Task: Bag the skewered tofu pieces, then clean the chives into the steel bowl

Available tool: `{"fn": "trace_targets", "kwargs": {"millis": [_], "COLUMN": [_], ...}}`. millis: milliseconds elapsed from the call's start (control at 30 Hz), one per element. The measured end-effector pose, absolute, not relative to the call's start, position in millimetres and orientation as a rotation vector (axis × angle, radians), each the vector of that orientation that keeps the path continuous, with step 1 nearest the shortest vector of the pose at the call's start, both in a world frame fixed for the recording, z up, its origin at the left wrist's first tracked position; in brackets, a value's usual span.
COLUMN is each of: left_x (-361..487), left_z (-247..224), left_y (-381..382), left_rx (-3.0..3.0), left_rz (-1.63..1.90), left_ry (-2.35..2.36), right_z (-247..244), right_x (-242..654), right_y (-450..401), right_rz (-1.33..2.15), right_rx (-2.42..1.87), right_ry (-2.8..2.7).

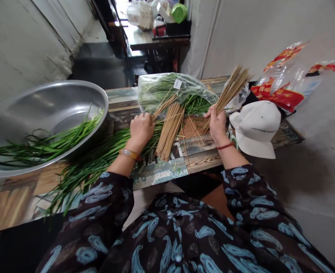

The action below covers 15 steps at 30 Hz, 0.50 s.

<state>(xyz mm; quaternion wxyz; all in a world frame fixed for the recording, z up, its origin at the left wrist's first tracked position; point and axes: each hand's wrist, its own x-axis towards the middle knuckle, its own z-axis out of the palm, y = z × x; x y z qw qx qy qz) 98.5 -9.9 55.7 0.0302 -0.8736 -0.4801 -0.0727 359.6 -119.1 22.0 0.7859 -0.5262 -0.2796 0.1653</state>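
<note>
My left hand [142,129] is closed around a small bunch of thin wooden skewers [165,107], which point up and to the right. A thicker bundle of skewers [231,89] is gripped in my right hand [216,123], tilted up and to the right. Between the hands a pile of skewers [170,131] lies on the table, with several loose ones to its right. Long green chives [99,159] spread over the table under and left of my left hand. Behind the pile, a clear plastic bag [153,89] holds more chives.
A large steel basin [56,91] with chives in it stands at the left. To the right are a white cap [257,127] and red-and-clear plastic packaging [281,91]. Beyond the patterned table [167,172], another table [140,38] holds bags and a green container [179,13].
</note>
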Motion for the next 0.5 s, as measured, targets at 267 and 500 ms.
{"fn": "trace_targets", "kwargs": {"millis": [267,500], "left_x": [83.3,77.3], "left_z": [55.8,59.3], "left_y": [-10.5,-16.4], "left_rx": [-2.837,-2.903], "left_rz": [-0.247,-0.165], "left_ry": [-1.365,-1.289], "right_z": [55.6,73.8], "right_x": [345.1,316.2], "right_y": [-122.2,-124.5], "right_rz": [0.56,0.773], "right_rx": [-0.984,-0.871], "right_ry": [-0.433,-0.395]}}
